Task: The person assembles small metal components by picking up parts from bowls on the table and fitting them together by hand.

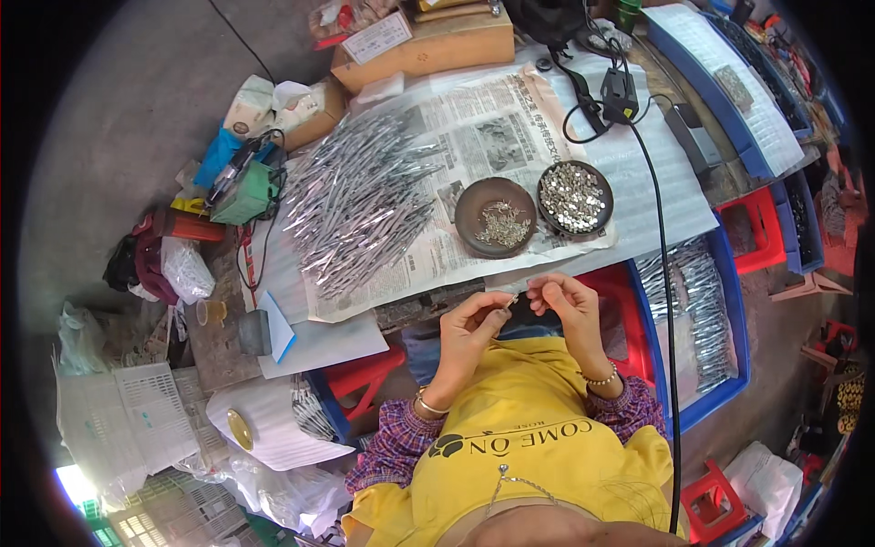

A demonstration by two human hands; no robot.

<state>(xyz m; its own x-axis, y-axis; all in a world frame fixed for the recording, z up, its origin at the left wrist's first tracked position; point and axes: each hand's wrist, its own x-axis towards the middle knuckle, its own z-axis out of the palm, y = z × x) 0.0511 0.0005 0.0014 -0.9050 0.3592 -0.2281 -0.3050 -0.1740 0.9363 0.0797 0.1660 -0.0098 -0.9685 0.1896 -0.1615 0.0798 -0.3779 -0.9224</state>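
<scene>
My left hand (473, 333) pinches a tiny silvery metal piece (513, 299) between thumb and fingertips, just in front of the table's near edge. Close beside it, my right hand (570, 308) has thumb and fingers drawn together; whatever is between them is too small to make out. Beyond my hands are two round dishes on newspaper. The brown dish (469, 202) has a heap of small metal parts (503, 223); the darker dish (545, 217) is filled with shiny round silver pieces (574, 195). A wide pile of thin silvery strips (360, 201) spreads over the newspaper (497, 114) to the left.
A blue tray (743, 365) of silvery strips stands at my right, beside a red stool (622, 319). A black cable (663, 273) hangs down across the right side. Wooden box (428, 50) at the back; green device (244, 196) and wires at the left table edge.
</scene>
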